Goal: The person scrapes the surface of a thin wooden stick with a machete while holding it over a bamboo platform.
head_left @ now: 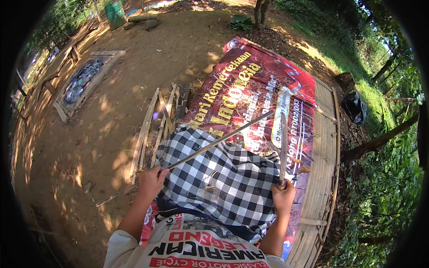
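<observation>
My left hand (pixel 152 181) is closed round a long, thin strip (pixel 219 140) that looks like bamboo or wood. It slants across my lap, one end low on the left, the other close to the blade's tip; I cannot tell whether they touch. In my right hand (pixel 283 195) is the handle of a machete (pixel 283 149), its long blade pointing away from me. A black-and-white checked cloth (pixel 210 172) covers my lap, with a few thin shavings on it. Beyond it, a dark red printed banner (pixel 214 87) lies strewn with curly shavings.
The banner lies on a slatted bamboo platform (pixel 319 165), whose edge runs along my right. Split wooden strips (pixel 145 129) lie on the ground at its left. Farther left is a framed ash pit (pixel 85 78). A green drum (pixel 115 14) stands far back; plants border the right.
</observation>
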The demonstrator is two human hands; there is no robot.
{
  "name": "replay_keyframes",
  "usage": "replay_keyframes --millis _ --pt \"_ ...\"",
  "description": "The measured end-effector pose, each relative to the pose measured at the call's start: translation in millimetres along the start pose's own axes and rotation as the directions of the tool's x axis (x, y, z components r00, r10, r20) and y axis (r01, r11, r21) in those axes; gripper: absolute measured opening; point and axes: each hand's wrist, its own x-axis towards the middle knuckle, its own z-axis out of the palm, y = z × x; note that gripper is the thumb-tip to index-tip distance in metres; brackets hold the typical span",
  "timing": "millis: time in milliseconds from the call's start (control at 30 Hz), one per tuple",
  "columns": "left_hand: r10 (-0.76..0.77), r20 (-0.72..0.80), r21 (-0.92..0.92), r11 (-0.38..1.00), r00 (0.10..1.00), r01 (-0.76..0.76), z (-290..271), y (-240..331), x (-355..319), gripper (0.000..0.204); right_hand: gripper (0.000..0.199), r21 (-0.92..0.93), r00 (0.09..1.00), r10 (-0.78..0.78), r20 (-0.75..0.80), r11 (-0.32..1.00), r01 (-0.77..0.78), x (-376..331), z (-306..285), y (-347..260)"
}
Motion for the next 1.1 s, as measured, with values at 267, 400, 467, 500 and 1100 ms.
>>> replay_keyframes --millis 267,400,467,500,1100 --pt "0.096 -0.039 -0.147 0.984 0.995 -0.101 -8.4 16.8 -13.1 0.040 0.015 0.379 0.999 0.046 0.012 0.924 -0.047 -32.6 -16.2 16.2" --pt "0.144 -0.075 -0.158 0.975 0.987 -0.154 -7.0 21.2 -14.3 0.041 0.017 0.409 0.997 0.081 0.005 0.909 -0.076 -41.0 -27.0 -5.8" --pt "0.152 -0.073 -0.170 0.972 0.986 -0.163 -5.4 20.7 -14.9 0.042 0.018 0.436 0.998 0.063 0.006 0.898 -0.059 -43.5 -30.8 -19.9" --pt "0.152 -0.083 -0.180 0.970 0.985 -0.165 -4.0 20.7 -14.8 0.043 0.018 0.457 0.999 0.050 0.016 0.888 -0.052 -44.6 -32.7 -28.9" --pt "-0.042 0.184 -0.385 0.916 0.982 0.111 18.1 12.6 -2.7 0.037 0.028 0.000 0.823 -0.553 0.131 0.830 0.558 -9.3 -26.7 -77.4"
